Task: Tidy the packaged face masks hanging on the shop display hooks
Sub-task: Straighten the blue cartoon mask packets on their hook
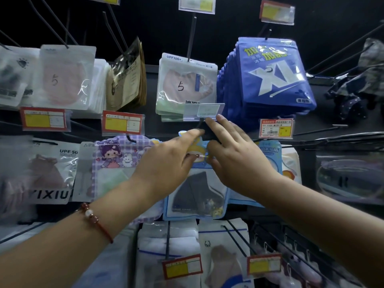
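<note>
- Hanging mid-display: blue-edged mask pack (195,192), top pinched by left hand (166,161).
- Right hand (234,154): fingers straight, touching hook (200,125).
- Risk: pack slipping off, hole missing hook.

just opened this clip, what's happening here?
A person is tidying packaged face masks on a shop's hook display. Both hands reach for the light-blue cartoon-printed mask packet with a dark mask inside, hanging in the middle row. The left hand, with a red bead bracelet on its wrist, pinches the packet's top edge, index finger pointing toward the black metal hook. The right hand rests fingers at the hook, just under a clear plastic price-tag holder. Blue XL packets hang upper right.
</note>
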A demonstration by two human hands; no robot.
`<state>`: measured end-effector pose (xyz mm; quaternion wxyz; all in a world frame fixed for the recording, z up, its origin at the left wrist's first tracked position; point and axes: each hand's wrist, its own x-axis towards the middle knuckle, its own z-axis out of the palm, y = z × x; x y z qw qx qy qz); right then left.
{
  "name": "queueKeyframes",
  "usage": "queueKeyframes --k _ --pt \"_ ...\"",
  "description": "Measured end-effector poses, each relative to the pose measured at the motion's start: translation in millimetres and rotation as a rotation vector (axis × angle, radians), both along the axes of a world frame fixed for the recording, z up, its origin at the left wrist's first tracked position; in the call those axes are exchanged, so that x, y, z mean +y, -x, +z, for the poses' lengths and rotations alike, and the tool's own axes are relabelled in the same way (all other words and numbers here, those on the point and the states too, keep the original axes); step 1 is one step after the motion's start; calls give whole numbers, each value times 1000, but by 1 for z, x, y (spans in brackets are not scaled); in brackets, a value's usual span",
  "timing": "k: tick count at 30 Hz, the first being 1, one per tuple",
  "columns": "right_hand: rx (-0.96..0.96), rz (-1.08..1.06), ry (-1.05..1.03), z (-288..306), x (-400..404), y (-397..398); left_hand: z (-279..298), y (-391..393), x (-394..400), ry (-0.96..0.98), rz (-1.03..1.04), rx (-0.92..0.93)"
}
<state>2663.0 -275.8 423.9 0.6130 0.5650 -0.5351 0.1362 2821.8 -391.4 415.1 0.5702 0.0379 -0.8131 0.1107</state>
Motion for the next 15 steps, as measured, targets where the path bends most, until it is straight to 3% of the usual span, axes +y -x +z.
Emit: queueKeyframes --k 15 --pt "-31 -62 7 3 14 -1 0 4 -24 -77 -168 72"
